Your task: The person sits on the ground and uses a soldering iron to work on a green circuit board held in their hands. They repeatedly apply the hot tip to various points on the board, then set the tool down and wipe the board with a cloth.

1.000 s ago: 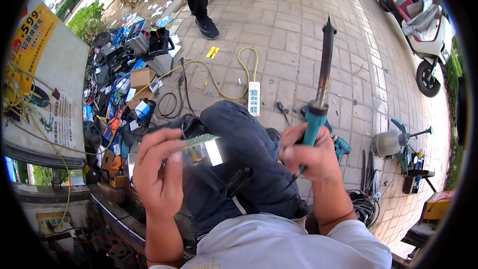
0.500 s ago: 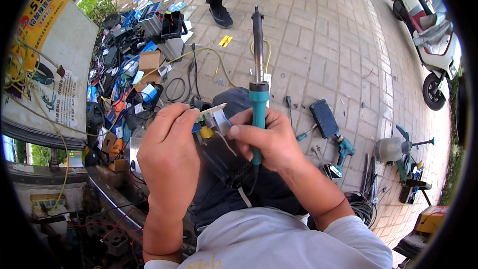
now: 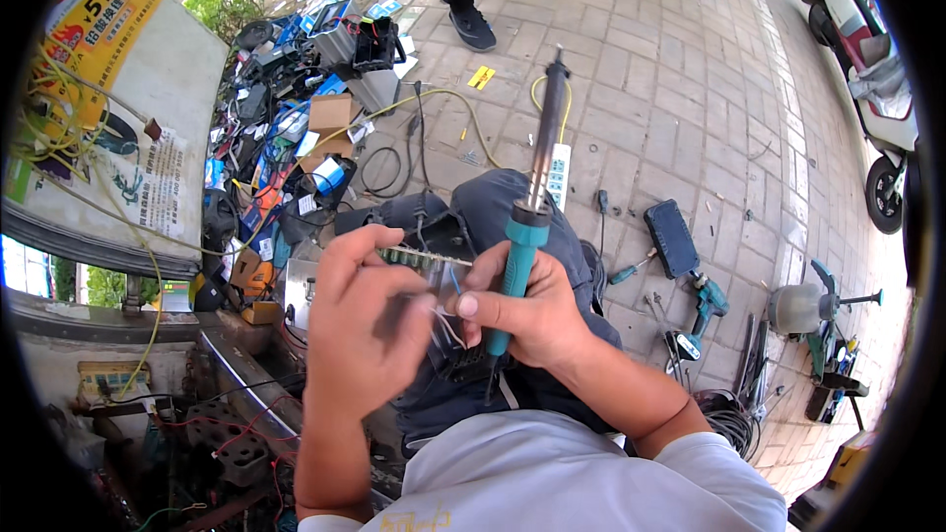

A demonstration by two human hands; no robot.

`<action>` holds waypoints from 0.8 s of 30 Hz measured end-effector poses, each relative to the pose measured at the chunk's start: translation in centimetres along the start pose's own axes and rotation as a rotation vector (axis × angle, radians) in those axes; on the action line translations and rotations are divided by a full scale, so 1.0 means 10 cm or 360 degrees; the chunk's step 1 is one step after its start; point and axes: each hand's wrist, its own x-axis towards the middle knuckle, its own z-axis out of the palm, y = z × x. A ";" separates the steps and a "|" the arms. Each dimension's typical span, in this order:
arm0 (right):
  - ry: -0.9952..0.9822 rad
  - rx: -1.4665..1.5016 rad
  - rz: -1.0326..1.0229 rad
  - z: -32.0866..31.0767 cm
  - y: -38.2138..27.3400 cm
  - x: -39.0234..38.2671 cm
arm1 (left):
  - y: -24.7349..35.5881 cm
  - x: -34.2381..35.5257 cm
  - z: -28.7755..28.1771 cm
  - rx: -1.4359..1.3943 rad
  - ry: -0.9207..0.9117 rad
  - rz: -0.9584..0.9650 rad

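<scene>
My right hand [image 3: 537, 310] is closed around the teal handle of a soldering iron [image 3: 516, 271], whose long metal barrel points up and away. Its thumb and fingertips also pinch at the right end of a small circuit board [image 3: 426, 258], by a bluish strip. My left hand [image 3: 360, 320] is closed, its fingers curled in close to a thin pale wire [image 3: 451, 333] below the board. Blur hides what those fingertips pinch. Beneath both hands a black plastic housing [image 3: 463, 360] lies on my lap, partly covered by them.
A heap of electronic scrap [image 3: 286, 138] lies on the left, beside a white panel [image 3: 163, 177]. To the right on the paving are a dark rectangular block [image 3: 672, 238], a teal cordless drill [image 3: 708, 305] and a pump sprayer [image 3: 796, 308]. A power strip [image 3: 558, 175] lies ahead. Other people's feet [image 3: 473, 30] stand beyond.
My left hand has let go of the board's left end and shifted to the wire below it. The soldering iron now tilts to the right. The whole view has shifted slightly.
</scene>
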 end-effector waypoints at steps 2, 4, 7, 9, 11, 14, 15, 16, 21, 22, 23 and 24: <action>0.0037 -0.0053 -0.0075 0.07 0.08 -0.09 | 0.03 -0.09 0.05 0.0028 0.0078 0.0041; 0.0126 -0.0131 -0.0170 0.12 0.17 -0.17 | 0.12 -0.14 0.13 0.0126 0.0131 0.0015; 0.0165 -0.0148 -0.0199 0.15 0.23 -0.23 | 0.18 -0.21 0.19 0.0174 0.0206 -0.0037; 0.0123 -0.0153 -0.0138 0.17 0.17 -0.26 | 0.19 -0.23 0.22 0.0140 0.0232 -0.0065; 0.0108 -0.0139 -0.0111 0.15 0.17 -0.27 | 0.19 -0.25 0.23 0.0084 0.0243 -0.0092; 0.0151 -0.0115 -0.0106 0.12 0.08 -0.31 | 0.20 -0.28 0.25 0.0005 0.0215 -0.0155; 0.0178 -0.0109 -0.0107 0.10 0.04 -0.32 | 0.20 -0.28 0.26 0.0060 0.0214 -0.0149; 0.0190 -0.0208 -0.0116 0.09 0.03 -0.33 | 0.20 -0.29 0.27 0.0116 0.0213 -0.0143; 0.0190 -0.0583 -0.0110 0.01 0.04 -0.39 | 0.19 -0.27 0.28 0.0176 0.0185 -0.0107; 0.0190 -0.0630 -0.0122 0.01 0.06 -0.39 | 0.19 -0.26 0.28 0.0167 0.0184 -0.0105; 0.0199 -0.0639 -0.0126 0.05 0.03 -0.40 | 0.18 -0.26 0.28 0.0165 0.0181 -0.0103; 0.0207 -0.0643 -0.0134 0.06 0.06 -0.41 | 0.18 -0.26 0.29 0.0162 0.0170 -0.0092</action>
